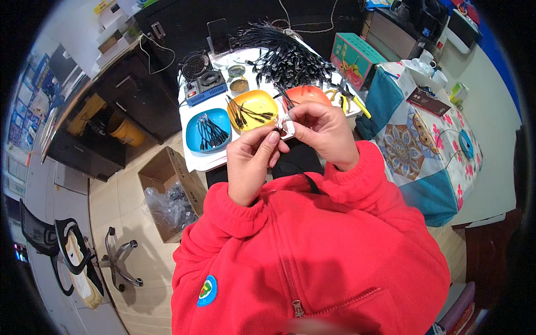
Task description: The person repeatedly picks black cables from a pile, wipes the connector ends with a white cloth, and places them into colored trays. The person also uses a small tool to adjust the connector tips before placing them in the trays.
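Observation:
Close above the front edge of the white table, my left hand (252, 162) and my right hand (325, 133) meet, fingertips almost touching. Both are closed in a pinch around a small white piece (290, 129) with something dark beside it; its exact kind is too small to make out. Just beyond my hands stand a blue tray (192, 125) and a yellow tray (267, 100), each with short black cables lying in it. Behind my right hand is an orange-red tray (312, 95), partly hidden, with black cable ends at its left side.
A large heap of black cables (293, 61) covers the table's back. Yellow-handled pliers (357, 103) lie at its right edge; a blue-fronted device (205, 89) and round tins (239, 85) sit at left. A cardboard box (162, 167) and chair base (118, 259) stand on the floor.

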Tool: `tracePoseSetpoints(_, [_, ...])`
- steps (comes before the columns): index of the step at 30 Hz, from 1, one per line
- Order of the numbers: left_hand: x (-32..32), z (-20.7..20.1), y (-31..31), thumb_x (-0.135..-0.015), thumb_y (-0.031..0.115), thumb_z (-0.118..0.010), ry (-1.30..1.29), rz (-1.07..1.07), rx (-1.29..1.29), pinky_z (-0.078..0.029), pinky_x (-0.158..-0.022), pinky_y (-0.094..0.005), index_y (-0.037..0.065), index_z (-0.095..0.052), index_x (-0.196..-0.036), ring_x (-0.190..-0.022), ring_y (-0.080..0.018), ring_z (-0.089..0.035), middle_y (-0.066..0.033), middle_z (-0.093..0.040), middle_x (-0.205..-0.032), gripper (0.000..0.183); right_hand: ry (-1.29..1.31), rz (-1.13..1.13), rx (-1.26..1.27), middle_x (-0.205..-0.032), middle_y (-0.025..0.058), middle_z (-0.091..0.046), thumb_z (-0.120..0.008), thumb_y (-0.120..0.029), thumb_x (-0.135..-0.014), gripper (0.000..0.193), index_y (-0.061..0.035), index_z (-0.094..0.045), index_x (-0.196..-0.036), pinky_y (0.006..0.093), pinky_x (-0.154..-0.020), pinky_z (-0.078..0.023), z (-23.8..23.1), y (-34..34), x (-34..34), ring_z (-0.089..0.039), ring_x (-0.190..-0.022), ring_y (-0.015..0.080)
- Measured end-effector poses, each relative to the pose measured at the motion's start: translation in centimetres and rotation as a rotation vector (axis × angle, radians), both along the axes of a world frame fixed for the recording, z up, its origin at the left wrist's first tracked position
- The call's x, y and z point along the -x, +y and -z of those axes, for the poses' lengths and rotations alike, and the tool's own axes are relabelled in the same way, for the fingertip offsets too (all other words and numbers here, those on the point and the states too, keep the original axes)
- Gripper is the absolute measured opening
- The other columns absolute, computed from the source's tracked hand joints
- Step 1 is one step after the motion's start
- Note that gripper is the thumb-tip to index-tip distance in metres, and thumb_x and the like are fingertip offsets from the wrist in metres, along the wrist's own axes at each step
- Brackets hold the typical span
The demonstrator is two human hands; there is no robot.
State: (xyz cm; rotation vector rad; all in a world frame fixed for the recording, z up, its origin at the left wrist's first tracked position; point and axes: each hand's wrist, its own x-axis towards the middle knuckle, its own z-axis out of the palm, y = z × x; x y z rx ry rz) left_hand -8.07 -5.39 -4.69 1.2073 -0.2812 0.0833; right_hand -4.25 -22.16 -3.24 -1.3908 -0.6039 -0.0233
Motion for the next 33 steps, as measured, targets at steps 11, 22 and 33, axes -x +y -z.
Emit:
tracePoseSetpoints(11, [0.3,0.5,0.5,-0.092,0.005,-0.057,0.124,0.174,0.277,-0.031,-0.047,-0.0174,-0.006,-0.063,-0.098,-0.053,-0.0054,-0.042,-0.0079,-0.061,-0.073,0.013,0.429,-0.375,-0.490,-0.091,0.0059,-0.062,-0.062,-0.009,-0.090,0.014,0.0001,-0.057,-0.100,0.0264,-0.079,-0.051,2.1,1.6,0.3,-0.061,-0.082,0.0142])
tracePoseSetpoints(22, [1.0,0.3,1.3,-0.090,0.006,-0.060,0.138,0.212,0.119,-0.037,-0.050,-0.0177,-0.006,-0.064,-0.096,-0.059,-0.0072,-0.051,-0.0068,-0.063,-0.075,0.014,0.486,-0.444,-0.414,-0.095,0.0054,-0.060,-0.062,-0.010,-0.089,0.020,-0.0024,-0.053,-0.105,0.0287,-0.078,-0.052,0.6,0.8,1.1,-0.061,-0.086,0.0155])
tracePoseSetpoints(33, [1.3,0.7,1.3,-0.089,0.004,-0.061,0.131,0.226,0.080,-0.044,-0.057,-0.0200,-0.007,-0.064,-0.096,-0.064,-0.0104,-0.056,-0.0086,-0.065,-0.081,0.014,0.595,-0.557,-0.371,-0.095,0.0033,-0.059,-0.063,-0.017,-0.090,0.024,-0.0047,-0.052,-0.108,0.0255,-0.073,-0.053,2.2,0.7,0.9,-0.061,-0.085,0.0126])
